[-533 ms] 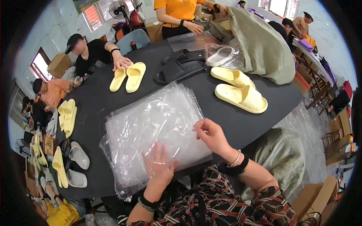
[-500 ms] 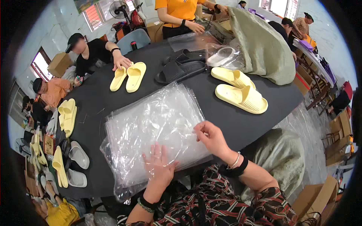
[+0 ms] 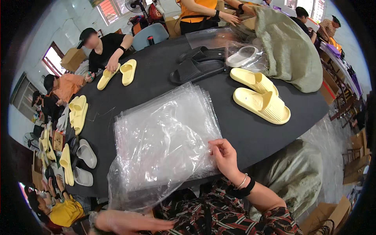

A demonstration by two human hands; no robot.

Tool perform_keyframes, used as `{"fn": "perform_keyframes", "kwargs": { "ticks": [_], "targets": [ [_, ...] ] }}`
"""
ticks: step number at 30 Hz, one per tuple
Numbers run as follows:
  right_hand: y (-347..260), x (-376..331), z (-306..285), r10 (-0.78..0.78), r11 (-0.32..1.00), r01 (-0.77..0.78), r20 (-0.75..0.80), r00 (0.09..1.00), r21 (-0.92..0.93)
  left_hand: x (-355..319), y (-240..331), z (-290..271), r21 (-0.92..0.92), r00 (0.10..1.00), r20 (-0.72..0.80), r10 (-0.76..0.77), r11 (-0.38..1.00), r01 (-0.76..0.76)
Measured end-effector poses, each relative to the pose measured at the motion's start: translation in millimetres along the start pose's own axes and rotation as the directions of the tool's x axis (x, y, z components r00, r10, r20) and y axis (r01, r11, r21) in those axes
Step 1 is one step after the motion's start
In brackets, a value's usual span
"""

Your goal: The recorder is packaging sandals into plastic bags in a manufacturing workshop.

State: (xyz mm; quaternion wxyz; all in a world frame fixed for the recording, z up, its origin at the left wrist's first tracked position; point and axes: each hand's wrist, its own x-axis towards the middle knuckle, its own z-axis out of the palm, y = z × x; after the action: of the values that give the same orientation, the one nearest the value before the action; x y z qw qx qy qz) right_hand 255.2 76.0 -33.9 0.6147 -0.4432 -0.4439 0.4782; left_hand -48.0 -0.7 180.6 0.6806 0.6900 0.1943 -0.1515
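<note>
A stack of clear plastic bags (image 3: 164, 133) lies on the black table in front of me. At its right edge, my right hand (image 3: 225, 158) is closed, thumb and forefinger pinching the edge of the top bag. One loose clear sheet (image 3: 133, 196) bulges over the stack's lower left side and hangs past the table's near edge. Below it, low in view, is my left hand (image 3: 133, 221), blurred, its fingers stretched out to the right. Nothing shows in that hand. A pair of yellow slippers (image 3: 262, 103) rests to the right beyond the stack.
Black slippers (image 3: 197, 70) and a bagged white slipper (image 3: 242, 56) lie near a green woven sack (image 3: 290, 51). A co-worker's hand (image 3: 113, 62) touches a yellow slipper (image 3: 108, 77). Grey slippers (image 3: 87, 154) and more yellow ones stand along the left. Another sack (image 3: 293, 176) sits below right.
My left hand has left the stack and moved down and left. The top bag's lower side has lifted and bulged. The co-worker's slippers have shifted left and apart.
</note>
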Motion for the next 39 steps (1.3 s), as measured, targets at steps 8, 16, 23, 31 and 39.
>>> {"fn": "perform_keyframes", "kwargs": {
  "ticks": [8,16,23,31,39],
  "targets": [
    [8.0,-2.4,-3.5,-0.031,0.998,0.032,0.013,0.999,-0.063,-16.2,145.0,-44.3,0.064,0.665,-0.736,-0.126,0.965,0.253],
    [10.0,-2.5,3.6,-0.068,0.987,0.073,0.042,0.997,-0.141,77.5,34.8,-267.0,0.550,0.497,-0.829,0.257,0.536,0.640],
    [4.4,-6.5,1.2,-0.106,0.958,0.123,0.081,0.991,-0.259,180.4,-19.4,-314.0,0.510,0.523,-0.831,0.188,0.632,0.583],
    [-10.8,-8.6,-4.4,-0.120,0.949,0.139,0.085,0.989,-0.281,190.5,-21.1,-328.8,0.501,0.615,-0.762,0.205,0.789,0.357],
    [-42.8,-32.2,-25.1,-0.206,0.808,0.302,0.238,0.949,-0.507,199.1,-46.6,-332.5,0.520,0.408,-0.836,0.368,0.771,0.368]
  ]
}}
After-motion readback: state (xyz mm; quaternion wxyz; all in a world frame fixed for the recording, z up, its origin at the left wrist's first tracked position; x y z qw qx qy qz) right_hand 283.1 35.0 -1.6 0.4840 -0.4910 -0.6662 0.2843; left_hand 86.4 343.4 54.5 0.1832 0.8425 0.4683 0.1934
